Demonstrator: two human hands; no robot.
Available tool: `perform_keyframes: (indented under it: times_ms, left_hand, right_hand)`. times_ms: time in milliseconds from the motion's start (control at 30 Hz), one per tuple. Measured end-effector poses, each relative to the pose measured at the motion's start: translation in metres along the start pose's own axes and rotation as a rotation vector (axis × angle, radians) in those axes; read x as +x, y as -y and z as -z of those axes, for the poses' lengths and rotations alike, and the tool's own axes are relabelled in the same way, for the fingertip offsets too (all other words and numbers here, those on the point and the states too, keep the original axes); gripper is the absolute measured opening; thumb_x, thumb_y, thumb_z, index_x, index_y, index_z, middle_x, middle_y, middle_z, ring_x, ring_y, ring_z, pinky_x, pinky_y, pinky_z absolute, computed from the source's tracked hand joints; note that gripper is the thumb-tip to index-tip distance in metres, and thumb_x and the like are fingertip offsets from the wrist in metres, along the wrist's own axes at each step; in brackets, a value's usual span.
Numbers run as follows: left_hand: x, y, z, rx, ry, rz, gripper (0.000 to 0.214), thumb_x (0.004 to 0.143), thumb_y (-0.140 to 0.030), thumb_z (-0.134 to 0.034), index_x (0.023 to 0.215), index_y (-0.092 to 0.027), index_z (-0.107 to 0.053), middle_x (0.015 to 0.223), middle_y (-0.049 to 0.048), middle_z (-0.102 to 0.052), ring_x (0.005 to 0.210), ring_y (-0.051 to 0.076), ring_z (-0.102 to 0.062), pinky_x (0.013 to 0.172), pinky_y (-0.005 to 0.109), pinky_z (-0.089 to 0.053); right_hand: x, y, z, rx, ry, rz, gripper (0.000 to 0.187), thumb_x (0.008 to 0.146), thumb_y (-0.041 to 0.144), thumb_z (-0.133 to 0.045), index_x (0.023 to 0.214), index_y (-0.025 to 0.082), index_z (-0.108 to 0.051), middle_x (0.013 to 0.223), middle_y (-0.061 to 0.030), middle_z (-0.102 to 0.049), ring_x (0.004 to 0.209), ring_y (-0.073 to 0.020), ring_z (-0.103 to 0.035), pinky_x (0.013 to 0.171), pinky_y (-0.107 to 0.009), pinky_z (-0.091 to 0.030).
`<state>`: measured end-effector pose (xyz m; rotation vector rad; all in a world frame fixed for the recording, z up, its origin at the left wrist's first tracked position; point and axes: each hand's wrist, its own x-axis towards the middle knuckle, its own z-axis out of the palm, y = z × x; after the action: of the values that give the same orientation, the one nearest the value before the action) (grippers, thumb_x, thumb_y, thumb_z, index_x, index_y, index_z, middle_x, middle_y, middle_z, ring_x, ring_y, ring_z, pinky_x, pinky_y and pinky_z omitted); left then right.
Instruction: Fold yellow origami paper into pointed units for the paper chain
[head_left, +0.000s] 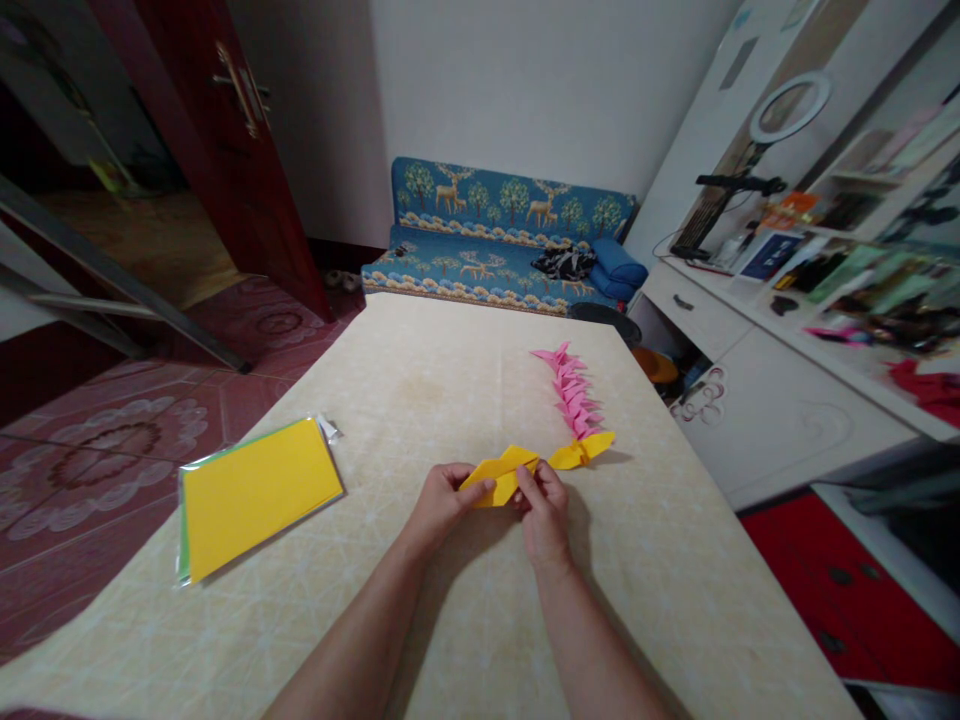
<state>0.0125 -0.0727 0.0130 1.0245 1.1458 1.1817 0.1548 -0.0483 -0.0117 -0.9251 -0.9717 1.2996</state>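
Between my hands is a folded piece of yellow paper (pixel 501 468), raised a little off the table. My left hand (pixel 442 500) pinches its left end, thumb on top. On the right end, the fingers of my right hand (pixel 546 505) are closed on the paper near a fold; some fingertips are hidden behind it. Just beyond my right hand lies a finished-looking yellow origami piece (pixel 583 452) with two pointed ends. Touching or almost touching it is a row of pink origami pieces (pixel 576 392), stretching away from me.
A plastic packet of yellow and green paper sheets (pixel 261 498) lies at the left on the cloth-covered table (pixel 390 400). Past the far edge stands a blue patterned sofa (pixel 472 270). A cluttered white dresser (pixel 750 360) is on the right, a red door (pixel 217 150) on the left.
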Motion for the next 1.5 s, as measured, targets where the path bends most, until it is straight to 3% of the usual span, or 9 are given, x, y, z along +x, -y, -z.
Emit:
perform_keyframes:
  times_ms: [100,233,433,700,767,933,1067,1300,1500]
  left_hand:
    - [0.002,-0.001,-0.001,-0.036,-0.071,-0.033,0.032,0.067,-0.038,-0.072,0.081,-0.009,-0.07,0.063,0.0042,-0.064,0.052,0.01,-0.052,0.048,0.02,-0.036]
    - [0.003,-0.002,-0.002,-0.232,-0.246,-0.073,0.053,0.069,-0.035,-0.072,0.115,-0.016,-0.058,0.098,0.0113,-0.067,0.071,0.016,-0.064,0.059,0.024,-0.048]
    - [0.003,-0.004,-0.004,-0.493,-0.156,-0.016,0.06,0.075,-0.036,-0.066,0.128,-0.018,-0.044,0.107,0.0148,-0.063,0.076,0.017,-0.066,0.067,0.03,-0.053]
    - [0.005,-0.002,0.003,-0.441,-0.181,-0.013,0.068,0.065,-0.026,-0.076,0.125,-0.016,-0.047,0.078,0.0051,-0.066,0.058,0.012,-0.061,0.048,0.018,-0.045]
    - [0.006,0.0,0.002,-0.459,-0.212,-0.032,0.06,0.062,-0.025,-0.078,0.116,-0.015,-0.053,0.084,0.0063,-0.067,0.064,0.013,-0.062,0.051,0.019,-0.047]
    - [0.005,0.001,-0.003,-0.562,-0.291,-0.041,0.035,0.062,-0.022,-0.077,0.093,-0.014,-0.064,0.095,0.0073,-0.068,0.079,0.015,-0.064,0.066,0.023,-0.051]
    - [0.003,0.001,-0.007,-0.511,-0.189,-0.017,0.035,0.062,-0.024,-0.077,0.092,-0.012,-0.065,0.096,0.0106,-0.067,0.082,0.019,-0.064,0.069,0.029,-0.052]
    - [0.003,-0.009,0.003,-0.294,-0.277,-0.118,0.051,0.062,-0.034,-0.076,0.108,-0.016,-0.062,0.094,0.0089,-0.068,0.081,0.018,-0.064,0.066,0.025,-0.05]
    - [-0.001,-0.01,0.002,-0.137,-0.078,0.036,0.037,0.054,-0.03,-0.081,0.082,-0.008,-0.071,0.075,0.0095,-0.07,0.061,0.017,-0.062,0.058,0.025,-0.046]
  right_hand:
    - [0.002,-0.002,0.003,-0.002,-0.077,0.08,0.016,0.075,0.031,-0.065,0.072,0.017,-0.056,0.055,0.0057,-0.047,0.049,-0.0074,-0.042,0.049,-0.019,-0.034]
    - [0.004,0.0,0.003,-0.069,-0.202,0.277,0.017,0.073,0.024,-0.066,0.089,0.018,-0.064,0.088,-0.0037,-0.06,0.076,-0.0142,-0.057,0.065,-0.026,-0.047]
    - [0.002,0.007,-0.001,-0.214,-0.047,0.485,0.014,0.072,0.012,-0.06,0.079,0.02,-0.068,0.1,-0.0066,-0.059,0.098,-0.0201,-0.056,0.083,-0.035,-0.046]
    - [-0.001,0.004,0.001,-0.218,0.112,0.348,0.014,0.075,0.013,-0.058,0.066,0.02,-0.067,0.096,-0.0061,-0.062,0.093,-0.0204,-0.059,0.076,-0.032,-0.047]
    - [-0.002,0.005,-0.001,-0.136,0.074,0.236,0.01,0.076,0.018,-0.059,0.081,0.02,-0.067,0.098,-0.0061,-0.064,0.093,-0.0206,-0.06,0.078,-0.033,-0.048]
    - [-0.003,0.008,-0.007,0.035,0.054,0.008,0.038,0.08,0.036,-0.055,0.115,0.021,-0.053,0.102,-0.0074,-0.064,0.086,-0.0203,-0.063,0.069,-0.032,-0.052]
    - [-0.001,0.007,-0.007,-0.086,0.023,0.026,0.036,0.074,0.034,-0.065,0.105,0.019,-0.058,0.09,-0.0048,-0.066,0.07,-0.0156,-0.063,0.065,-0.028,-0.051]
    - [0.0,0.003,0.001,-0.173,-0.09,0.106,0.03,0.077,0.036,-0.061,0.1,0.016,-0.059,0.082,-0.0032,-0.064,0.064,-0.013,-0.058,0.056,-0.023,-0.048]
    - [-0.002,0.01,-0.003,-0.242,-0.021,0.088,0.031,0.079,0.036,-0.06,0.102,0.016,-0.059,0.078,-0.0024,-0.063,0.057,-0.0113,-0.054,0.052,-0.022,-0.045]
